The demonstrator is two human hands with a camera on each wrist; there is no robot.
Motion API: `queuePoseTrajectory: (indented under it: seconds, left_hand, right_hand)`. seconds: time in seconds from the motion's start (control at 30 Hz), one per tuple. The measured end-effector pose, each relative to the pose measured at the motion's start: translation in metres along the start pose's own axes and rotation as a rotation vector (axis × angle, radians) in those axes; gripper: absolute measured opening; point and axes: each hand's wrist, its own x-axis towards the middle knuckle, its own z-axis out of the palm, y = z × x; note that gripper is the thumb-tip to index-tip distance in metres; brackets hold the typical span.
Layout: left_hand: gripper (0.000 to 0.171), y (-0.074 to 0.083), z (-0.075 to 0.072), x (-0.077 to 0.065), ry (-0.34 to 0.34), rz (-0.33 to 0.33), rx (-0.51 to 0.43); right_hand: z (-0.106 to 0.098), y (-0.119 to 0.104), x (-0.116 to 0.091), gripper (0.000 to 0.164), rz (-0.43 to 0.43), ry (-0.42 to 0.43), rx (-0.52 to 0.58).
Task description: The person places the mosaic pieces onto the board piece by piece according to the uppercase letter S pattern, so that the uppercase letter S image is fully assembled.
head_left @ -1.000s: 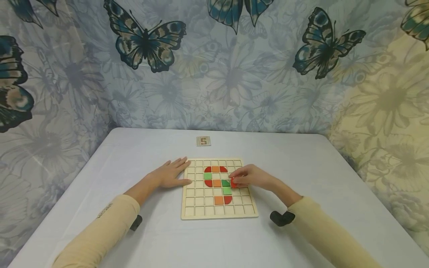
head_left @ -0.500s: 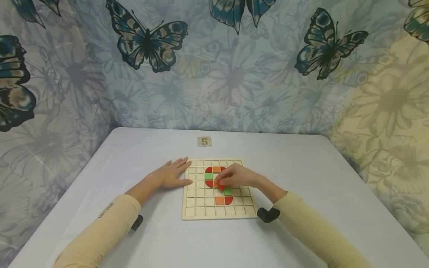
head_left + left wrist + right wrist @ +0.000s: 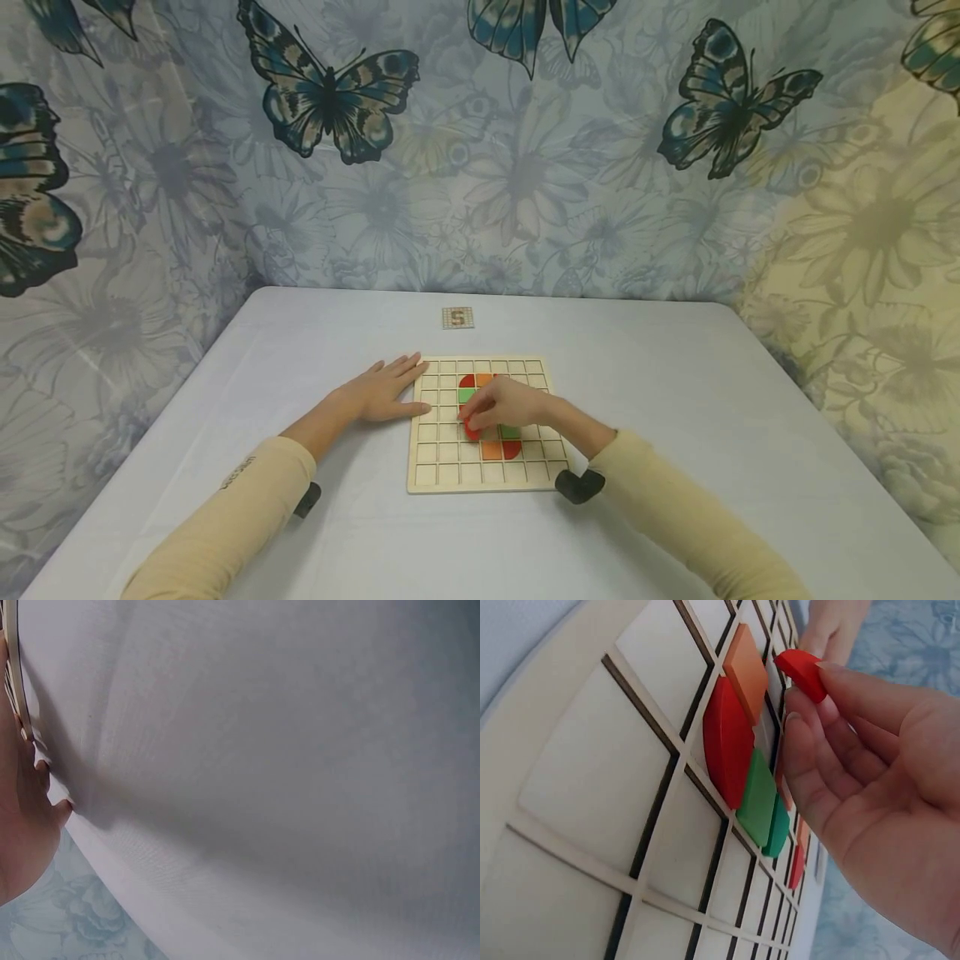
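Note:
My right hand (image 3: 506,403) pinches a red quarter-circle tile (image 3: 802,673) between thumb and fingers, over the left-middle part of a wooden grid board (image 3: 435,475). Fingers spread, my left hand (image 3: 384,392) rests at the board's left edge. In the right wrist view, an orange square tile (image 3: 746,671) and a red quarter-circle tile (image 3: 727,742) lie side by side in grid cells. Beyond them come a light green square tile (image 3: 756,796) and a dark green rounded tile (image 3: 778,825). From the head, my right hand hides part of the pattern.
A small card (image 3: 457,317) with a gridded S-shaped figure lies behind the board. White cloth covers the table (image 3: 337,550). Butterfly-patterned fabric (image 3: 525,183) hangs behind and at both sides. Dark wrist devices (image 3: 580,487) sit at the sleeves.
My right hand has carried the red tile leftward across the board, from the right of the pattern to its left side. The left hand has stayed in place.

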Motion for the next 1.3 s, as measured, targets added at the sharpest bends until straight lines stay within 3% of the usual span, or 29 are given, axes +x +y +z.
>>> queuePoseTrajectory:
  seconds: [0.4, 1.3]
  left_hand:
    - [0.088, 0.004, -0.003, -0.001, 0.001, 0.003, -0.011]
    - [0.088, 0.0, -0.001, 0.002, 0.012, 0.012, -0.008]
  right_hand:
    - [0.007, -0.002, 0.0, 0.012, -0.004, -0.041, -0.026]
    - [0.016, 0.003, -0.004, 0.015, -0.066, -0.037, -0.104]
